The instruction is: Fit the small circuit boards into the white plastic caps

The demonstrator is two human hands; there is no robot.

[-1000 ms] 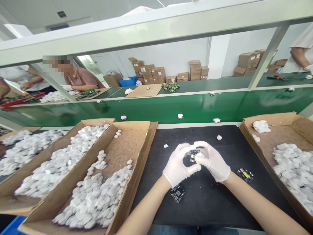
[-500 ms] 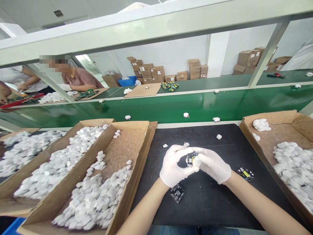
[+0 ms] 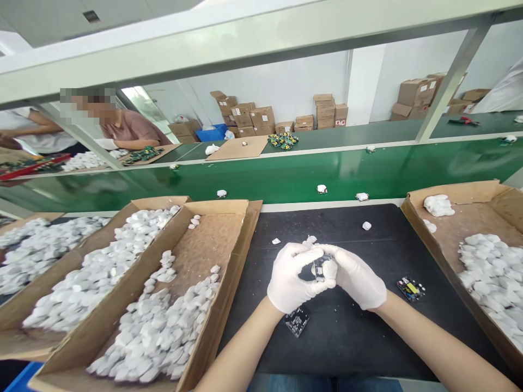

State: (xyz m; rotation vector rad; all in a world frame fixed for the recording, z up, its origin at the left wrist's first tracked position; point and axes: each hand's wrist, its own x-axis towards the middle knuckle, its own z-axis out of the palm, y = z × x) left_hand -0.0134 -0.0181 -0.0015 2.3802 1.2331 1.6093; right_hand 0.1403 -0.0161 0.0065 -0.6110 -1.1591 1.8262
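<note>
A small circuit board (image 3: 320, 267) is held upright between my two gloved hands, above the black mat (image 3: 351, 348). My left hand (image 3: 292, 277) grips its left side, fingers and thumb curled round its edges. From the right, my right hand (image 3: 355, 275) is closed on the same board, and its thumb presses at the components. The fingers hide much of the board. Below my left wrist lies another circuit board (image 3: 297, 321), dark face up. A third circuit board (image 3: 410, 288) with a yellow component rests to the right of my right hand.
Cardboard trays (image 3: 229, 283) of white lumps stand at the left, and another tray (image 3: 425, 256) at the right. Beyond the mat runs a green conveyor belt (image 3: 265, 179) carrying boards topped with white pieces. Co-workers (image 3: 131, 130) sit at the far left.
The boards on the green belt have shifted to the right. Both hands stay in nearly the same place, with the held board turned slightly.
</note>
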